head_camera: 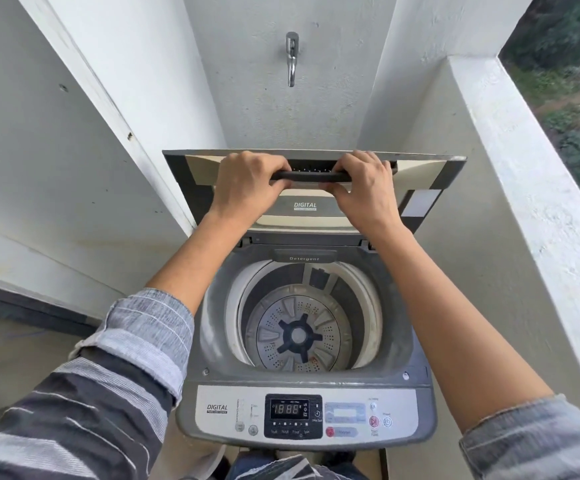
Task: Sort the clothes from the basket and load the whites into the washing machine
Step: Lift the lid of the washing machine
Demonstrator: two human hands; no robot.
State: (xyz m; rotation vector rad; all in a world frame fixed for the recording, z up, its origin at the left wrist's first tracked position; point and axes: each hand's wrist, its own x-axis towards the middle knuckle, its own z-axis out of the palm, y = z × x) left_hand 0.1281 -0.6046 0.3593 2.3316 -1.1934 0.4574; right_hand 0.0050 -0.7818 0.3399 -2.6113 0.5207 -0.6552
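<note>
A grey top-loading washing machine (399, 344) stands right below me with its folding lid (420, 174) raised at the back. My left hand (245, 183) and my right hand (363, 187) both grip the lid's black handle (304, 175), side by side. The drum (299, 336) lies open and holds no clothes; its grey pulsator with a dark hub shows at the bottom. The control panel (212, 408) at the front edge has a lit display. No basket and no clothes are in view.
A metal tap (292, 58) sticks out of the wall above the lid. A white wall panel (74, 140) closes in the left side and a white balcony ledge (530, 188) runs along the right, with greenery beyond.
</note>
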